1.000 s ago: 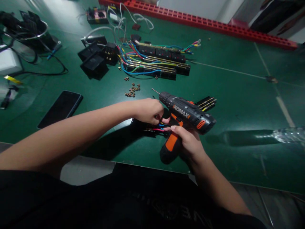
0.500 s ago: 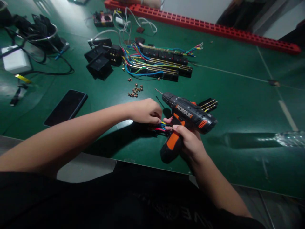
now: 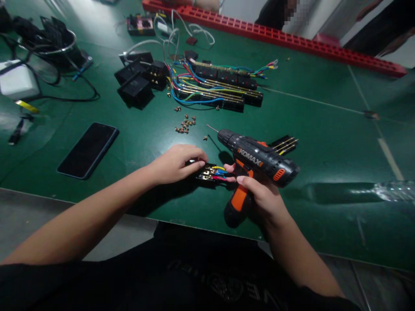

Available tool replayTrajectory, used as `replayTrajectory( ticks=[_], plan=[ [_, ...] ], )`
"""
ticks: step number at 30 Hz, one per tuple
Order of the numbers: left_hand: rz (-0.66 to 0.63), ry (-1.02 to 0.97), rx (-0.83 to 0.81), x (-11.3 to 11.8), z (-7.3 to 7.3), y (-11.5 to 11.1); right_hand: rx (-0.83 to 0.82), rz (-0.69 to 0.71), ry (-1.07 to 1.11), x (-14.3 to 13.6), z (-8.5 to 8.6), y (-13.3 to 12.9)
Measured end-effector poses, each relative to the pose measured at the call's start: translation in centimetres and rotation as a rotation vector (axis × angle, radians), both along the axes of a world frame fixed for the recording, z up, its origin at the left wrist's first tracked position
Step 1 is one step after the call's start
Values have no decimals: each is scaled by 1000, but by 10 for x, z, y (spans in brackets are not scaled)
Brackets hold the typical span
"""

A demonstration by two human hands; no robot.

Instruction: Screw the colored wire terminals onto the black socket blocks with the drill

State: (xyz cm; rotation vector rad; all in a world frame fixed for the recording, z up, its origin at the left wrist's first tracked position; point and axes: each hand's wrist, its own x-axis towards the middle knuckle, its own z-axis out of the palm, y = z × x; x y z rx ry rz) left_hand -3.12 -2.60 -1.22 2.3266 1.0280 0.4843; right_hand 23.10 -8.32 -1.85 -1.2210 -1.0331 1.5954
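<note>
My left hand (image 3: 177,164) is closed around the left end of a short black socket block (image 3: 205,176), thumb along its top. Brass contacts show in the block, and yellow, blue and red wires (image 3: 221,172) leave its right end. My right hand (image 3: 264,196) grips a black and orange cordless drill (image 3: 251,153) by its handle. The drill's thin bit (image 3: 212,128) points to the upper left, above the table and apart from the block. Fingertips of my right hand also reach the wires beside the handle. One loose screw (image 3: 205,138) lies just beyond my left hand.
Several brass screws (image 3: 185,124) are scattered ahead. Behind them lie wired black strips (image 3: 223,93) and black housings (image 3: 136,88). A phone (image 3: 88,150) is at left, a short strip (image 3: 284,144) right of the drill. A red perforated rail (image 3: 275,39) edges the table's far side.
My left hand has moved left and down from the wires onto the block's left end, uncovering the brass contacts and a loose screw. The drill has shifted slightly downward in my right hand.
</note>
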Motion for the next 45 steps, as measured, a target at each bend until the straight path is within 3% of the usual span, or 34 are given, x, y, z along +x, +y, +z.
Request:
replayTrajectory(
  ticks=[5, 12, 15, 22, 29, 31, 35, 39, 45],
  plan=[
    [-144, 58, 65, 7, 7, 19, -37, -5, -56, 2, 3, -1],
    [-251, 230, 97, 18, 24, 33, -58, -7, -70, 4, -1, -1],
    [-241, 258, 36, 20, 27, 36, -65, 1, -69, 4, 0, 1],
    [-76, 231, -254, 28, 22, 44, -36, 33, -31, 2, -1, 1],
    [-109, 206, -287, 24, 37, 56, 32, 79, -18, 2, -6, 1],
    [-16, 249, -163, 11, 34, 64, 12, 60, 0, 1, -8, 1],
    [231, 397, 134, -11, 14, 85, -24, 9, 39, 0, -11, 1],
    [87, 344, 176, -7, -3, 98, -40, 8, 46, 0, -11, 2],
    [43, 460, 216, 19, -15, 97, 43, 20, 12, 1, -14, 2]
  ],
)
